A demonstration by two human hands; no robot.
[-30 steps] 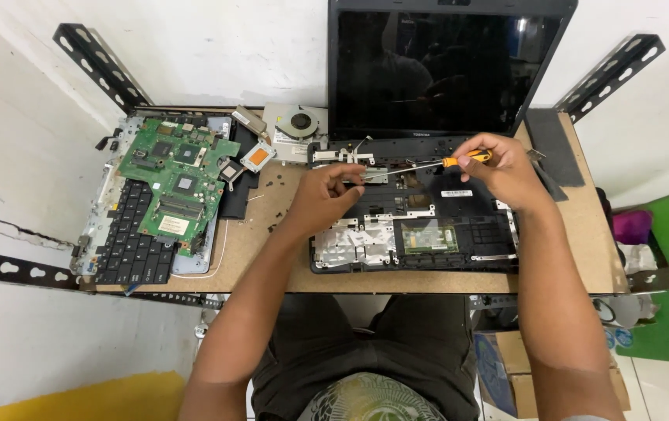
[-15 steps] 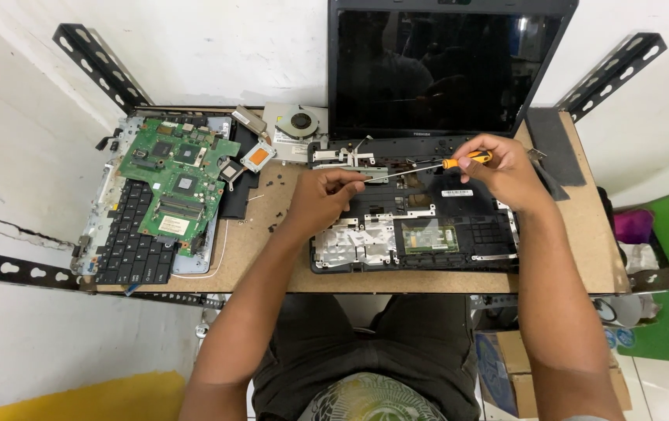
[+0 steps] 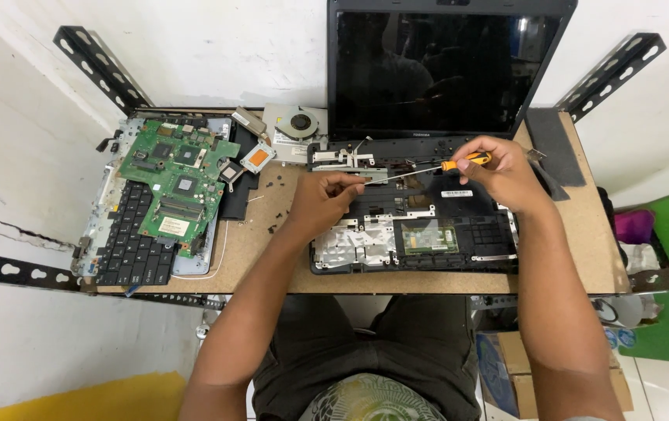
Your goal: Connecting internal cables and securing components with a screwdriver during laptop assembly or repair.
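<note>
Screwdriver (image 3: 435, 168), orange-handled: held closed in right hand (image 3: 503, 175), shaft lying level over the far part of the opened laptop base (image 3: 416, 226) at the surface's (image 3: 272, 257) centre. Left hand (image 3: 323, 204) pinches the shaft tip. Dark screen (image 3: 447, 70) stands upright at the far edge. Green circuit board (image 3: 178, 187) lies on a keyboard (image 3: 128, 249) at the left edge; cooling fan (image 3: 300, 123) lies between the board and the screen.

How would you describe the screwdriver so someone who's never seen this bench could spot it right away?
Start at the open laptop with its dark screen standing at the back of the wooden table. Just below the screen, over the stripped base, the right hand holds the screwdriver sideways. Its orange handle and thin metal shaft, tip near the left hand, are unlike anything nearby.
</note>
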